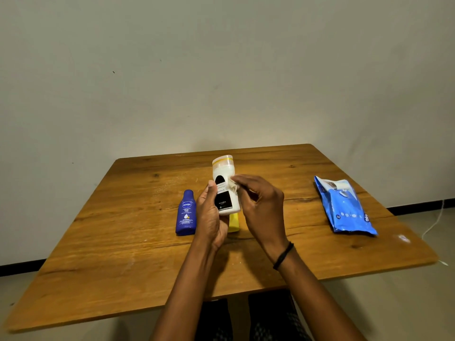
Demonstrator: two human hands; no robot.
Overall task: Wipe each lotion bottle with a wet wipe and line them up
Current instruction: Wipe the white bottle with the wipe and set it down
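While cupping bottle (225,190), fingers (246,183) curled.

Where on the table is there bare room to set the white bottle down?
Bare wood lies between the right hand and the wipes pack, and left of the blue bottle. It is crowded at the centre, where a yellow bottle lies under the white bottle.

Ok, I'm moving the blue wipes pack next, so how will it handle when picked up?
The wipes pack looks like soft, crinkled film, so it will probably sag and bend rather than stay stiff. Lying flat on the table, it seems unlikely to roll. Its glossy film may be somewhat slippery.
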